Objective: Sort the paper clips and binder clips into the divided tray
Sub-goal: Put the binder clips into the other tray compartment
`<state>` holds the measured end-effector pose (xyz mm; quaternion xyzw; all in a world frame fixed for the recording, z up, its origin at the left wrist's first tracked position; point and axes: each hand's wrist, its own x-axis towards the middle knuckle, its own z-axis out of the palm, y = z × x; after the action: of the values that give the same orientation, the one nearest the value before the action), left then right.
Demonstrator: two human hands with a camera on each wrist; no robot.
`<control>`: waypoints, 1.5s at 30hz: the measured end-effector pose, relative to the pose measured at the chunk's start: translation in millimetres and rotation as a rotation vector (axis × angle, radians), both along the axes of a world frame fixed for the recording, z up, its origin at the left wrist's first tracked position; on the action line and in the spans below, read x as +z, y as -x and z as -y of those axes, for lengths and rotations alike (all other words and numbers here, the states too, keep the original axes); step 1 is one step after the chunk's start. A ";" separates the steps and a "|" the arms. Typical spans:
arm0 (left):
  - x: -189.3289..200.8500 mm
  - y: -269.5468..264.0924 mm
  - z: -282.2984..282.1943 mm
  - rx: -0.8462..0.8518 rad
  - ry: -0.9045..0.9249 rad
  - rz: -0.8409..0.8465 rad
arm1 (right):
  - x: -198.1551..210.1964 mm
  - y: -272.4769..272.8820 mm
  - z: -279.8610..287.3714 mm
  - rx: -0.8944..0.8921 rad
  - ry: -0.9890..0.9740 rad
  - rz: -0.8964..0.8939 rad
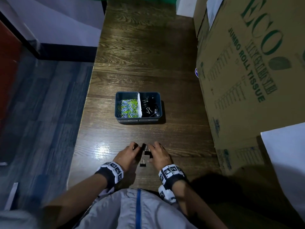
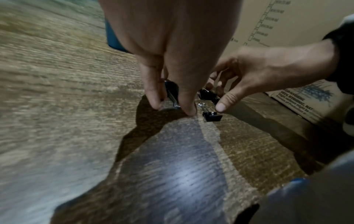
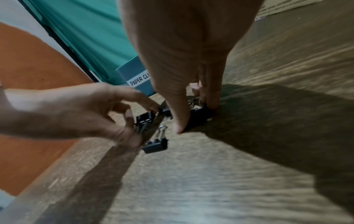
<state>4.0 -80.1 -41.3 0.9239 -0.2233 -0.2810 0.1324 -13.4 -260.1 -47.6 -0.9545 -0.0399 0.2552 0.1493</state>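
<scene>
A blue-grey divided tray (image 1: pixel 138 119) stands mid-table, with coloured paper clips (image 1: pixel 127 107) in its left part and black binder clips (image 1: pixel 150 106) in its right. Near the table's front edge my left hand (image 1: pixel 137 150) (image 2: pixel 172 106) pinches a black binder clip (image 2: pixel 171 92) (image 3: pixel 144 119) against the wood. My right hand (image 1: pixel 152 152) (image 3: pixel 195 118) has thumb and fingers clamped on a second binder clip (image 3: pixel 199 117) (image 2: pixel 207 94). A third binder clip (image 1: pixel 143 164) (image 2: pixel 212 116) (image 3: pixel 156 146) lies loose between the two hands.
The table (image 1: pixel 145 55) is dark wood, with its left edge dropping to the floor (image 1: pixel 49 104). A large cardboard box (image 1: pixel 247 71) walls off the right side. Bare wood lies between my hands and the tray.
</scene>
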 end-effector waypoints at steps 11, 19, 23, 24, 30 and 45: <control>6.7 -22.3 3.3 0.156 0.013 0.009 | 6.0 0.4 3.7 -0.201 -0.029 0.100; 86.7 -108.2 46.4 0.243 0.368 0.312 | 30.5 -21.4 19.6 -0.331 -0.030 -0.043; 104.9 -142.8 58.7 0.278 0.397 0.421 | 65.9 -53.4 20.0 -0.398 -0.152 0.141; 102.3 -140.9 56.9 0.279 0.384 0.440 | 74.7 -65.1 19.9 -0.400 -0.197 0.211; 50.1 -85.2 28.6 0.188 0.232 0.408 | 111.9 -130.9 21.2 -0.402 -0.307 0.602; -15.1 12.0 -1.5 -0.606 0.013 0.448 | 11.5 -15.4 7.0 0.328 -0.011 -0.100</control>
<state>-8.0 -78.6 -56.4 0.8538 -0.5115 -0.0969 -0.0031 2.0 -267.1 -36.1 -0.9204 -0.1891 0.3232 0.1127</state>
